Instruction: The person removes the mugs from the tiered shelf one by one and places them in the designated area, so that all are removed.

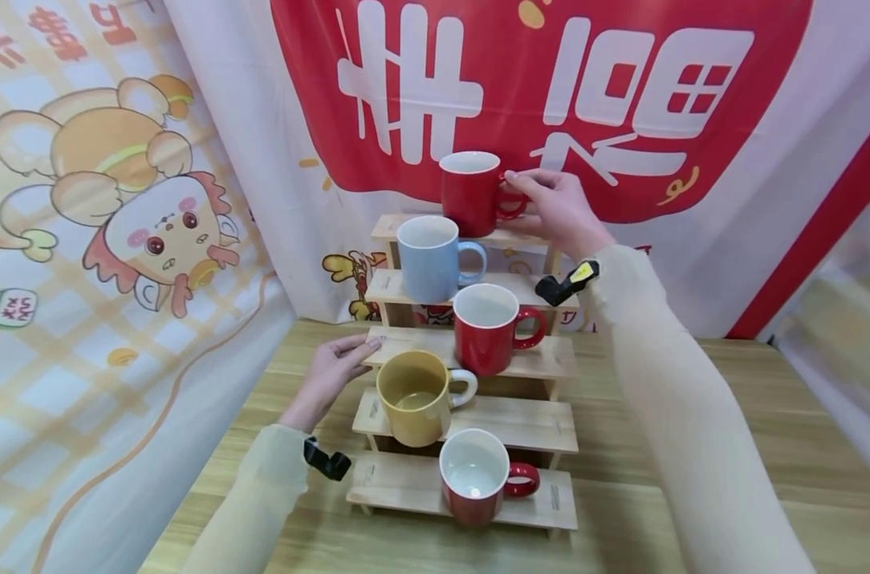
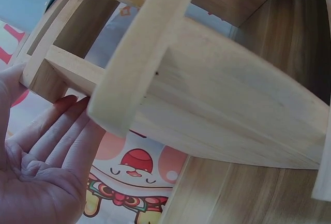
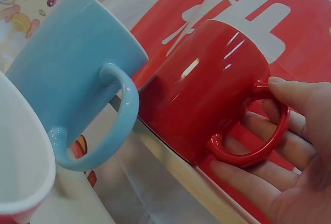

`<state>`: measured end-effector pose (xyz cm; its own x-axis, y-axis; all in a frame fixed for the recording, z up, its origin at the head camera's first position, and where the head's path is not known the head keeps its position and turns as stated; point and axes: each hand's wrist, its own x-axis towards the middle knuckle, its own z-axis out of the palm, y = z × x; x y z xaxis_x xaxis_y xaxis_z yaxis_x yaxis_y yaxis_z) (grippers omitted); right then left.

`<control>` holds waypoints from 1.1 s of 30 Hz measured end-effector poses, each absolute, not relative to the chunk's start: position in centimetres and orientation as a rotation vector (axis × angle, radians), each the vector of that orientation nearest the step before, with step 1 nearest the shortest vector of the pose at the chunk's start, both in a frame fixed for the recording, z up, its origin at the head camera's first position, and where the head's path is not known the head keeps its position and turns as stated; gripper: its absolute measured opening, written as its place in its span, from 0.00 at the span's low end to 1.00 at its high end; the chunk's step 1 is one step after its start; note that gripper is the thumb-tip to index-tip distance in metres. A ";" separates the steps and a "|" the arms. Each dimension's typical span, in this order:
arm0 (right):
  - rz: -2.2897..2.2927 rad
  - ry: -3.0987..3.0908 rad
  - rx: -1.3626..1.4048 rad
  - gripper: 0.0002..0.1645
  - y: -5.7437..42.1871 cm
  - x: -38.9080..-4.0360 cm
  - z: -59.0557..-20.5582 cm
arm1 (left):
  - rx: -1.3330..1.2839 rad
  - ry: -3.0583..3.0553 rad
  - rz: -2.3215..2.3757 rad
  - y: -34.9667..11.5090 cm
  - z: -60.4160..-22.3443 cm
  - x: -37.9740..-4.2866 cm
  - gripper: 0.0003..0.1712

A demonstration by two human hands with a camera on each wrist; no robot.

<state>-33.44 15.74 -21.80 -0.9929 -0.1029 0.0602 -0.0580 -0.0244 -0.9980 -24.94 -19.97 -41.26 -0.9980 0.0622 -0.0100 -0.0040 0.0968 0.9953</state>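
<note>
A tiered wooden stand [image 1: 528,421] bears several mugs. My right hand [image 1: 560,209] grips the handle of the red mug [image 1: 469,199] on the top tier; in the right wrist view the thumb presses on the handle and the fingers lie behind it. At the third tier from the top, my left hand [image 1: 330,373] pinches the stand's left end, thumb above and fingers underneath. One tier below the top mug is a light blue mug [image 1: 429,269]. Below that come another red mug [image 1: 483,344], a yellow mug [image 1: 415,418] with a pale handle, and a white-lined red mug [image 1: 474,501] on the lowest tier.
Under the stand lies a wood-grain tabletop [image 1: 643,510]. A white curtain with a large red printed sign [image 1: 506,104] hangs close behind the top tier. To the left is a checked cloth wall [image 1: 68,319] with cartoon animals.
</note>
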 end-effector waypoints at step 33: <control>-2.258 2.437 -0.035 0.42 27.3 -25.4 -20.5 | 0.069 2.283 2.063 -20.1 -41.4 -25.2 0.34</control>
